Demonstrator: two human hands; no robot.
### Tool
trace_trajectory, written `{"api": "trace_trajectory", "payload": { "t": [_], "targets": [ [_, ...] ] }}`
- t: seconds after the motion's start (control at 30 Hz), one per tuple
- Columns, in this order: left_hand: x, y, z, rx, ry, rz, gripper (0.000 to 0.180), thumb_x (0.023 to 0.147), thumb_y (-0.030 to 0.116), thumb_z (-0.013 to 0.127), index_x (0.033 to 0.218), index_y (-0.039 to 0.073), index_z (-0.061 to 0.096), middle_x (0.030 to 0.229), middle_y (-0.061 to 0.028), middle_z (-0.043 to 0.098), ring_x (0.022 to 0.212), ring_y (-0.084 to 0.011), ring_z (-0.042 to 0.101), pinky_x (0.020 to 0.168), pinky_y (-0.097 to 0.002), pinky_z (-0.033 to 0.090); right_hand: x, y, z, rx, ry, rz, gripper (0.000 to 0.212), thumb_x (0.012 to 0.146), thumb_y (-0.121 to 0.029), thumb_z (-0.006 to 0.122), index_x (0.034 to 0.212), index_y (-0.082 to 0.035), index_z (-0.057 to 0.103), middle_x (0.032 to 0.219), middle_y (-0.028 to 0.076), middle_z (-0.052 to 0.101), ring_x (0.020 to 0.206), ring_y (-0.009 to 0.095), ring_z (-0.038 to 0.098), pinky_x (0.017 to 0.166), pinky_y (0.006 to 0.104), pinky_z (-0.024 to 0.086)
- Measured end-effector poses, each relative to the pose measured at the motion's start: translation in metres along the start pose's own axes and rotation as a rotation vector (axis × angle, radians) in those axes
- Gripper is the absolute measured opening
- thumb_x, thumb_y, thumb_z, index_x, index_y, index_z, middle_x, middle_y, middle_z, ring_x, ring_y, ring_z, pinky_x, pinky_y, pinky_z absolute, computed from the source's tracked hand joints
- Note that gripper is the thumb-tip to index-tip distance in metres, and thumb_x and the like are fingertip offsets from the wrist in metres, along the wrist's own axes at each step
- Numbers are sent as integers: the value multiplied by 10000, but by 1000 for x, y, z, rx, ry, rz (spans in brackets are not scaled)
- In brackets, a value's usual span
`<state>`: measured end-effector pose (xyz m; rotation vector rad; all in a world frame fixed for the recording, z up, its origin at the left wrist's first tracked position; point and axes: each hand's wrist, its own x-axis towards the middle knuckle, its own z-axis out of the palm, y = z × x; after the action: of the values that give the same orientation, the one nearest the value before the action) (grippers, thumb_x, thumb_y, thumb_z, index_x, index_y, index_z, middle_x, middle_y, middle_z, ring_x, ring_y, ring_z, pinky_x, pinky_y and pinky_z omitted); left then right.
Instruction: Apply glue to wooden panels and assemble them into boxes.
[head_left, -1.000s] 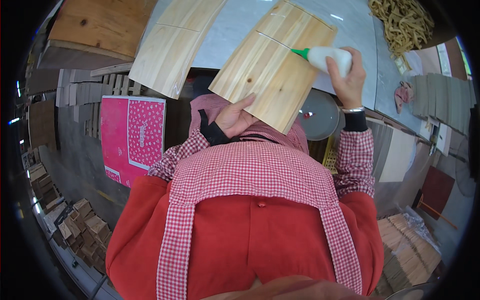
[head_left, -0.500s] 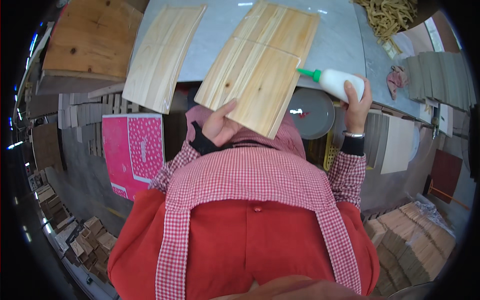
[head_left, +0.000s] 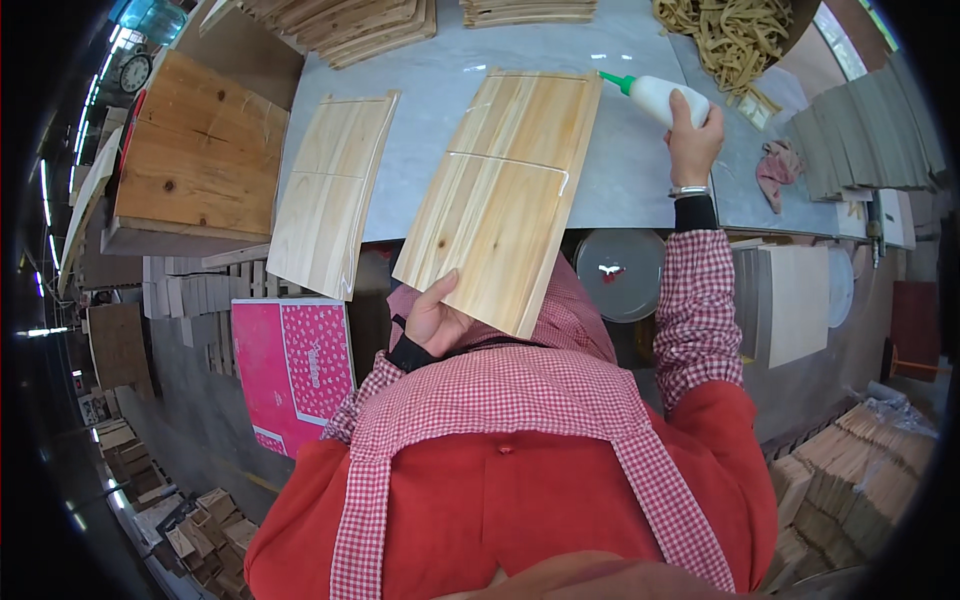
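Observation:
My left hand (head_left: 437,322) grips the near end of a pale wooden board (head_left: 500,200), its thumb on the top face and its other fingers underneath. That board has a groove across it and lies partly on the table, its near end jutting over my lap. In my right hand (head_left: 695,140) is a white glue bottle (head_left: 660,98) with a green nozzle, tilted so that the tip is at the board's far right corner. Shiny wet lines run along the groove and the right side. Left of it lies a second grooved wooden board (head_left: 322,205), overhanging the table edge.
A wooden box (head_left: 200,155) stands at the left, with stacked wooden boards (head_left: 350,28) at the back. A pile of tan bands (head_left: 728,40), a pink cloth (head_left: 777,172) and greyish panels (head_left: 865,135) are at the right. Below the edge are a grey basin (head_left: 620,278) and a pink carton (head_left: 265,360).
The glue bottle's tip has moved away from me along the board's right edge, from the groove's end to the far corner. My right arm is stretched further out; the left hand keeps its hold.

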<state>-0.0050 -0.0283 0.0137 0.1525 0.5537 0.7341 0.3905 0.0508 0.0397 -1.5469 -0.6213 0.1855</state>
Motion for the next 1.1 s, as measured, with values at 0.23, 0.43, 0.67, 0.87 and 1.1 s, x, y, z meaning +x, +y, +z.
{"api": "trace_trajectory", "payload": {
  "t": [0.23,0.43,0.67,0.87,1.1],
  "targets": [
    [11,8,0,15,23,29,531,938,108,529,1408,3,306,1404,-172,433,1296,-298,437,1094,-459,356,-5,-18,-18,-15,-122,-6,416,798,-287,745,994,29,559,767,74,603,554,116,552,427,251,432],
    [18,19,-13,-58,41,6,496,936,100,523,1380,-16,334,1392,-186,438,1283,-309,448,1084,-451,377,-65,-42,-38,81,-316,40,365,831,-266,720,1008,10,560,756,45,595,529,72,507,420,222,393],
    [56,42,-5,-40,-49,50,493,956,130,501,1381,-32,313,1395,-209,426,1302,-313,426,1099,-445,363,-117,-75,-58,69,-480,48,352,850,-266,700,1044,-13,550,779,16,584,559,50,496,430,196,373],
    [76,59,-6,-90,-212,74,439,947,87,508,1341,-41,361,1345,-196,469,1258,-299,470,1076,-434,401,-152,-84,-65,22,-600,-119,318,868,-264,666,1066,-45,549,841,-3,566,639,45,498,485,183,378],
    [87,63,16,-36,-216,129,465,963,107,488,1370,-44,323,1395,-205,424,1298,-303,431,1108,-427,360,-135,-87,-51,29,-504,-219,341,858,-262,673,1081,-39,544,883,23,570,696,57,519,516,185,393]
  ]
}}
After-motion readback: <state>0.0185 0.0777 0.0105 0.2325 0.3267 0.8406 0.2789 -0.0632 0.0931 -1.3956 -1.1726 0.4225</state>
